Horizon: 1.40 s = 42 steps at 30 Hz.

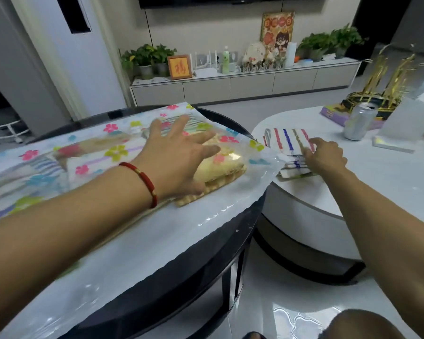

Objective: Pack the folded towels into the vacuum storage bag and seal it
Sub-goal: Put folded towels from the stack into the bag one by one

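A clear vacuum storage bag (142, 243) printed with coloured flowers lies across the dark round table (196, 285). Folded towels show through it, among them a yellow one (220, 165). My left hand (179, 155) rests flat on top of the bag over the towels, fingers spread. On the white table (377, 182) to the right lies a stack of folded white towels with coloured stripes (288, 143), right by the bag's open end. My right hand (324, 156) lies on the near right corner of that stack, fingers curled on its edge.
A silver drink can (360, 121), a purple box (333, 115), a gold ornament (382, 91) and a frosted white block (409, 123) stand at the far right of the white table. A gap separates the two tables. A low cabinet with plants runs along the back wall.
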Tool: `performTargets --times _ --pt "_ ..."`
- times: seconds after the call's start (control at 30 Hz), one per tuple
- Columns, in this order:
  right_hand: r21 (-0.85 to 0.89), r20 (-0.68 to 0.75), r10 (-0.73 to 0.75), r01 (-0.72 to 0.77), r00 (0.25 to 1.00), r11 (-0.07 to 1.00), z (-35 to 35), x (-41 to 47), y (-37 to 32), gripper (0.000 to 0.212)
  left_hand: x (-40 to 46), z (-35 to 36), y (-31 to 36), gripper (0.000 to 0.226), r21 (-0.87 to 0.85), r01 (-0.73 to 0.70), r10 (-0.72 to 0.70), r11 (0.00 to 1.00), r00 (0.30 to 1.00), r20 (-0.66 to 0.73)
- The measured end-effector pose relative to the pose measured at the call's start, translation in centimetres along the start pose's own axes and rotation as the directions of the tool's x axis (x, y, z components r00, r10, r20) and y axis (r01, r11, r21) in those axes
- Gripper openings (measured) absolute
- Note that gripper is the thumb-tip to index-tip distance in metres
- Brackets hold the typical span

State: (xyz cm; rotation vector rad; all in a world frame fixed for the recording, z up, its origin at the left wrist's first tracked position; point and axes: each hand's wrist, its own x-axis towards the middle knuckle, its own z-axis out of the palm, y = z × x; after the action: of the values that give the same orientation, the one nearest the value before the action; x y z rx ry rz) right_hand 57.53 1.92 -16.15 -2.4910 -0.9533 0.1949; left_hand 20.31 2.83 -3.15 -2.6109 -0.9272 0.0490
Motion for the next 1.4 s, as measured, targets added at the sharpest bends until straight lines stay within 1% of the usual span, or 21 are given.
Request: performTargets --times 0.1,0.2,0.27,0.33,0.4,0.47,0.53,0.57,0.63,0.73,0.8,0.9,0.97,1.1,1.13,1.17,1.2,1.23,1.3,1.33,1.4 --pt "0.029 0.085 0.054 -0.057 0.995 0.998 1.0 2.4 -0.2 0.051 0.9 -0.4 -0.8 0.084 -0.130 0.034 -0.029 0.991 0.999 0.042" --pt "0.020 0.050 0.063 -0.064 0.997 0.998 1.2 3.0 -0.4 0.054 1.2 -0.7 -1.5 0.089 -0.208 0.048 -0.039 0.977 0.998 0.047" --pt "0.023 0.018 0.021 -0.021 1.000 1.000 0.7 3.1 -0.9 0.056 1.2 -0.9 -2.0 0.090 -0.242 0.059 -0.049 0.968 0.998 0.045" --pt "0.077 0.050 -0.016 0.012 0.999 0.997 -0.1 3.4 -1.4 0.058 1.1 -1.1 -2.1 0.090 -0.268 0.073 -0.063 0.961 0.997 0.044" --pt "0.177 0.131 -0.011 -0.012 0.991 0.984 -1.2 3.8 -1.4 0.058 0.9 -1.5 -2.1 0.091 -0.266 0.081 -0.074 0.961 0.997 0.038" --pt "0.368 0.248 0.007 -0.101 0.969 0.924 -2.6 3.6 -1.0 0.050 0.8 -2.0 -2.2 0.091 -0.242 0.089 -0.084 0.966 0.996 0.031" --pt "0.595 0.355 -0.005 -0.221 0.935 0.773 -4.3 2.6 -0.5 0.042 0.6 -2.6 -2.5 0.092 -0.216 0.114 -0.110 0.970 0.993 0.029" --pt "0.669 0.369 -0.024 -0.247 0.929 0.701 -5.3 1.9 -0.2 0.042 0.4 -2.8 -2.6 0.092 -0.204 0.133 -0.129 0.970 0.991 0.029" --pt "0.743 0.352 -0.074 -0.231 0.933 0.628 -7.6 -0.2 0.3 0.043 -0.2 -3.1 -2.9 0.093 -0.182 0.155 -0.152 0.971 0.988 0.034" --pt "0.777 0.305 -0.157 -0.150 0.939 0.611 -11.5 -4.4 1.4 0.041 -1.1 -3.6 -3.2 0.094 -0.160 0.154 -0.147 0.975 0.988 0.058" --pt "0.779 0.315 -0.213 -0.124 0.925 0.615 -14.1 -7.5 2.2 0.038 -1.3 -4.2 -3.4 0.097 -0.142 0.155 -0.147 0.978 0.987 0.065" --pt "0.804 0.399 -0.363 -0.131 0.842 0.580 -16.6 -12.6 2.2 0.033 -1.3 -5.7 -3.7 0.103 -0.120 0.168 -0.161 0.978 0.985 0.070" --pt "0.818 0.475 -0.495 -0.158 0.727 0.553 -17.0 -15.9 1.2 0.033 -1.4 -6.7 -4.1 0.109 -0.103 0.170 -0.162 0.980 0.983 0.082" --pt "0.793 0.582 -0.670 -0.140 0.461 0.593 -14.1 -21.5 -3.8 0.041 -1.7 -8.5 -4.7 0.113 -0.084 0.174 -0.163 0.981 0.980 0.117" --pt "0.805 0.575 -0.708 -0.127 0.411 0.580 -12.7 -22.5 -5.8 0.041 -1.8 -8.9 -4.7 0.110 -0.087 0.180 -0.167 0.980 0.977 0.132" --pt "0.827 0.547 -0.736 -0.124 0.399 0.548 -11.2 -23.2 -8.0 0.041 -1.8 -9.3 -4.8 0.106 -0.098 0.188 -0.173 0.977 0.974 0.144" --pt "0.858 0.499 -0.747 -0.131 0.439 0.496 -9.7 -23.8 -10.4 0.039 -1.7 -9.6 -4.9 0.099 -0.112 0.198 -0.180 0.974 0.972 0.149" --pt "0.892 0.438 -0.732 -0.154 0.522 0.424 -8.1 -24.2 -12.7 0.036 -1.6 -10.0 -5.0 0.092 -0.125 0.206 -0.188 0.970 0.971 0.145" --pt "0.940 0.337 -0.618 -0.215 0.710 0.265 -4.7 -24.5 -16.6 0.034 -1.4 -10.6 -5.4 0.079 -0.134 0.225 -0.209 0.965 0.970 0.124" --pt "0.942 0.327 -0.557 -0.218 0.764 0.254 -3.0 -24.5 -18.0 0.035 -1.4 -10.8 -5.6 0.075 -0.134 0.237 -0.222 0.962 0.968 0.114" --pt "0.912 0.366 -0.498 -0.199 0.786 0.358 0.4 -24.9 -19.3 0.042 -1.4 -10.9 -5.9 0.073 -0.134 0.244 -0.230 0.961 0.967 0.110"
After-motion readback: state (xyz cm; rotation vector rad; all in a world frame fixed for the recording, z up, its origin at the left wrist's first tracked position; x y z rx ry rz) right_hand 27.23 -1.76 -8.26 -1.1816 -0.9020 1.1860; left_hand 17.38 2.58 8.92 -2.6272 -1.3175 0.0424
